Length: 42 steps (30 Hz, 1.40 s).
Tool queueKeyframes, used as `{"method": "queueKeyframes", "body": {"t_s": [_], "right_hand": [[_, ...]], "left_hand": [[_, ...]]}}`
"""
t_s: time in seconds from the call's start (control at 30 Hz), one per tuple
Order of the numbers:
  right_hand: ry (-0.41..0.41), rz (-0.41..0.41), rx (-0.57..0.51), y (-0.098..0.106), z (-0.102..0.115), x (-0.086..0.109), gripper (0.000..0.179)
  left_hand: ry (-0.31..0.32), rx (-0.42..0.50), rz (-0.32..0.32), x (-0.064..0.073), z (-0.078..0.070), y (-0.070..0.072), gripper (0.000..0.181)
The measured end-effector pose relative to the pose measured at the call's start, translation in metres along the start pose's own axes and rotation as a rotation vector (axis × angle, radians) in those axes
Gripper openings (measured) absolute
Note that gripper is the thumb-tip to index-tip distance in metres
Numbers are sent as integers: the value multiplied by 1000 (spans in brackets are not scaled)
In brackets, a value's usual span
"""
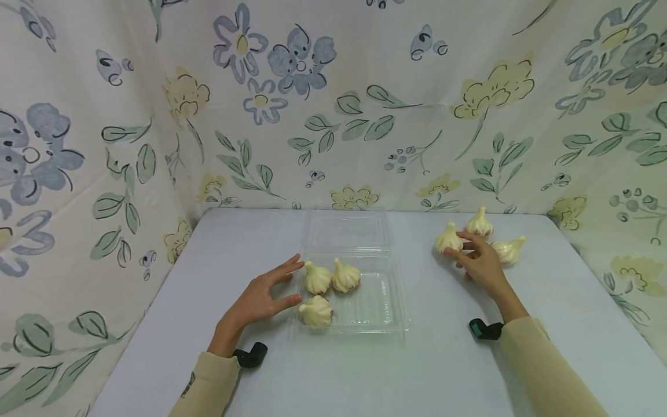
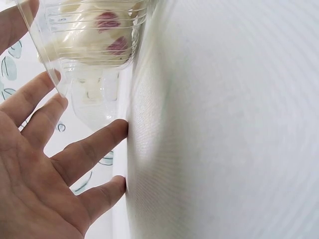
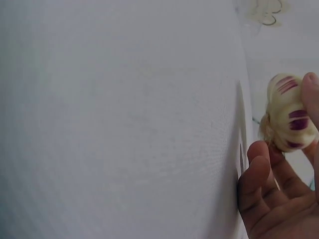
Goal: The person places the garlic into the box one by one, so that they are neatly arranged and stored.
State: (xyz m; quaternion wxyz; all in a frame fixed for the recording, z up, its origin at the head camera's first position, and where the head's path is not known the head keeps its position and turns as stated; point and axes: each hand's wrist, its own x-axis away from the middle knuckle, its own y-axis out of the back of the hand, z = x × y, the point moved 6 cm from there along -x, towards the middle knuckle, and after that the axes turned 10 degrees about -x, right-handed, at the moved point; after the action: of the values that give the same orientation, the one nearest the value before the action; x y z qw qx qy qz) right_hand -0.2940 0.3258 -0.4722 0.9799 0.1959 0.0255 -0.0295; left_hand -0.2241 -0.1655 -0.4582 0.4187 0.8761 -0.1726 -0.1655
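Observation:
My right hand pinches a garlic bulb between thumb and fingers. In the right wrist view this garlic bulb shows purple streaks and appears raised off the table. Two more bulbs lie close to that hand: one garlic bulb behind it, another garlic bulb to its right. My left hand is at the left side of a clear plastic container, fingers spread. In the left wrist view, fingertips of the left hand touch the container's rim and the table. Three garlic bulbs sit in the container's left part.
The container's clear lid is folded back toward the rear of the white table. A flowered curtain hangs behind the table and along both sides. Black wrist cameras sit at both cuffs.

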Motion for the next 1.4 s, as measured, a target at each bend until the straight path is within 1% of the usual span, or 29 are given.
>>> {"method": "queueKeyframes", "body": {"t_s": [0.33, 0.67, 0.9, 1.1, 1.27, 1.4], "right_hand": [[5, 13, -11, -4, 0, 6, 68], [11, 22, -62, -9, -1, 8, 65], [50, 27, -109, -14, 7, 12, 63], [94, 28, -115, -18, 14, 15, 59], [94, 23, -113, -21, 15, 14, 58], [94, 35, -110, -25, 20, 17, 58]], "left_hand": [[-3, -5, -2, 1, -1, 1, 69], [-2, -9, -3, 1, -2, 1, 68], [-2, -18, -3, 0, -1, 0, 68], [-2, -14, -1, 1, -1, 0, 69], [1, -6, -1, 1, -2, 0, 69], [6, -6, 0, 1, -2, 1, 69]]}}
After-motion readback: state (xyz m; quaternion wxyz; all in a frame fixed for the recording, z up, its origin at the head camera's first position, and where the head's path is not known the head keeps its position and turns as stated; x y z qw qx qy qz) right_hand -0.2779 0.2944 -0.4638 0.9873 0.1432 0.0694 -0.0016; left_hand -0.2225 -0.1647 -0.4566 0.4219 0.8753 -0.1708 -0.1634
